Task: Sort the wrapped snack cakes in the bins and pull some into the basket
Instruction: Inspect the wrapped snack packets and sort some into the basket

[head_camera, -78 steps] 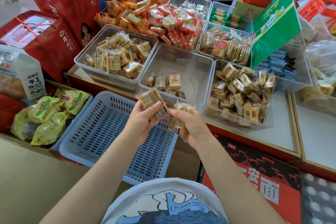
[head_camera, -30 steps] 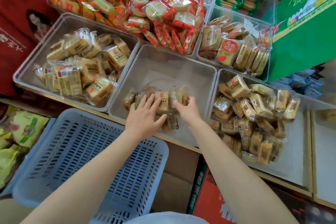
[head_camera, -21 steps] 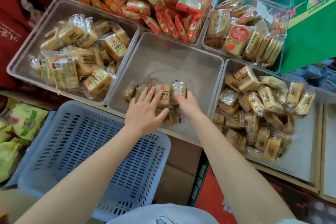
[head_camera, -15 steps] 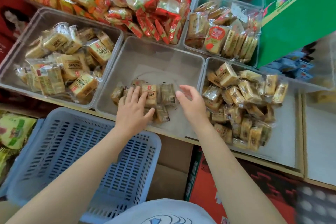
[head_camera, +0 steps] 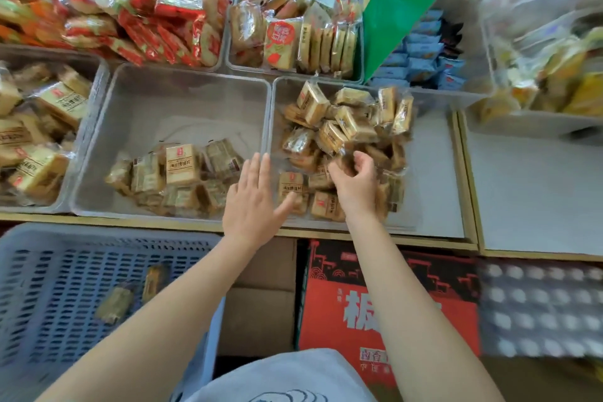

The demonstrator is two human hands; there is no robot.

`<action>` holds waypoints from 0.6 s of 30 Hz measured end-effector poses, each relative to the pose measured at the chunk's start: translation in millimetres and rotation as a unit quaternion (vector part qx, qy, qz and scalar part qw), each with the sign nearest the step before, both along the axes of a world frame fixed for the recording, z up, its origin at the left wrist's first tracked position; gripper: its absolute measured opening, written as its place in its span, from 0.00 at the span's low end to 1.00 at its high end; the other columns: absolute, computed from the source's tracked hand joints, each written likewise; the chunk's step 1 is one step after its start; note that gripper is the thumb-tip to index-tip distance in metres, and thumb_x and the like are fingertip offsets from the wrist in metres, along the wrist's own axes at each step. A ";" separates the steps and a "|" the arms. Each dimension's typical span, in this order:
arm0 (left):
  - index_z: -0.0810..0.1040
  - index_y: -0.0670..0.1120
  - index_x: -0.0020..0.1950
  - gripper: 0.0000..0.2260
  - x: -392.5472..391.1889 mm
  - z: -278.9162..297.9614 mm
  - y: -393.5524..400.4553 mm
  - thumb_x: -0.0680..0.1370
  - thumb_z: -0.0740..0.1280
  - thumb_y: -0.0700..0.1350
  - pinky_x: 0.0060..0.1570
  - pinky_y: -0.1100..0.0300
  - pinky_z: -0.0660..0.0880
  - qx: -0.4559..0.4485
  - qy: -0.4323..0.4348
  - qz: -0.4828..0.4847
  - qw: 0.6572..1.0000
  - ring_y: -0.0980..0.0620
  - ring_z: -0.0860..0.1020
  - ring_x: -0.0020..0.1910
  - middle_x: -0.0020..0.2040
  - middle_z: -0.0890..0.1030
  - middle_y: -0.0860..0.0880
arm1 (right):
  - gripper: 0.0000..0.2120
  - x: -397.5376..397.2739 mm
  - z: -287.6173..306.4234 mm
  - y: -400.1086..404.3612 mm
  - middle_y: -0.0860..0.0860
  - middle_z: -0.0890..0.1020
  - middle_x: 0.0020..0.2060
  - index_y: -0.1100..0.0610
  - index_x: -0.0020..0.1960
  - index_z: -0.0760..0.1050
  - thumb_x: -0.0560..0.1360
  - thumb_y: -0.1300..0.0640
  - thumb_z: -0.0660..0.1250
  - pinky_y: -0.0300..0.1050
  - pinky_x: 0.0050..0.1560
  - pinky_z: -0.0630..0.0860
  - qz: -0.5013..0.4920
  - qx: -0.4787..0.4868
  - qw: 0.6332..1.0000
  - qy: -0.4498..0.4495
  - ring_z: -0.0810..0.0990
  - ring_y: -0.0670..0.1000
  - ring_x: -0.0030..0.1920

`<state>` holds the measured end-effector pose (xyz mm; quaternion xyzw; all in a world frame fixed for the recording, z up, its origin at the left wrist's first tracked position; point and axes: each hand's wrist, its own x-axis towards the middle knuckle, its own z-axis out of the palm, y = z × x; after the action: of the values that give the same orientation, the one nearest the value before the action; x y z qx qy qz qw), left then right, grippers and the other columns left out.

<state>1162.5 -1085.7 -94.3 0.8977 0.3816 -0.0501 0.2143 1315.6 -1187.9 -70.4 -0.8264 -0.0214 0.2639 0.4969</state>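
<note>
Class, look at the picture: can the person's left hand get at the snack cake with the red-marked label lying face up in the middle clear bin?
Probably yes. The left hand is open by that bin's right wall, the labelled cake lies on top, and nothing covers it.

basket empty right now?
No. Two wrapped snack cakes lie on the floor of the blue basket.

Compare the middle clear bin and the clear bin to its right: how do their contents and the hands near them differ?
The middle bin holds a small cluster of wrapped cakes at its near end, with much bare floor; the right bin holds a heaped pile. The right hand curls into the right bin's cakes; the left hand is flat, over the wall between them. Both bins are clear plastic and hold similar golden wrapped cakes.
</note>
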 end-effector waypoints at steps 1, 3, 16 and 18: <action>0.40 0.48 0.84 0.41 0.7 -0.1 -1.1 0.80 0.50 0.69 0.77 0.47 0.59 0.004 0.002 0.002 1.000 0.50 0.45 0.83 0.85 0.44 0.48 | 0.30 3.1 -5.2 1.9 0.47 0.69 0.64 0.55 0.76 0.65 0.77 0.55 0.72 0.32 0.55 0.69 0.022 -0.018 1.000 -0.004 0.71 0.44 0.61; 0.42 0.47 0.84 0.41 1.6 -0.5 -1.8 0.80 0.50 0.69 0.76 0.46 0.62 0.010 0.002 0.005 1.000 0.50 0.46 0.83 0.85 0.46 0.48 | 0.32 7.3 -14.6 5.0 0.51 0.70 0.68 0.57 0.76 0.64 0.76 0.58 0.73 0.39 0.61 0.68 0.047 -0.044 0.998 -0.022 0.70 0.48 0.66; 0.42 0.48 0.84 0.41 1.1 -5.0 0.3 0.79 0.46 0.70 0.75 0.47 0.66 0.021 -0.006 0.005 1.000 0.51 0.48 0.83 0.85 0.47 0.49 | 0.34 14.9 -34.3 5.7 0.56 0.72 0.71 0.57 0.72 0.62 0.74 0.56 0.77 0.55 0.69 0.73 0.096 -0.099 0.988 -0.065 0.72 0.57 0.70; 0.42 0.49 0.84 0.40 1.1 -4.4 -0.1 0.79 0.47 0.69 0.76 0.48 0.66 0.019 -0.006 0.006 1.000 0.52 0.47 0.83 0.85 0.47 0.50 | 0.29 14.2 -35.5 4.7 0.54 0.75 0.66 0.56 0.68 0.65 0.74 0.55 0.77 0.52 0.60 0.76 0.073 -0.105 0.988 -0.083 0.76 0.56 0.65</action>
<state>1163.6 -1085.8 -98.6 0.8997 0.3863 -0.0365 0.2001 1329.7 -1183.1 -105.9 -0.8892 -0.0952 0.2310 0.3832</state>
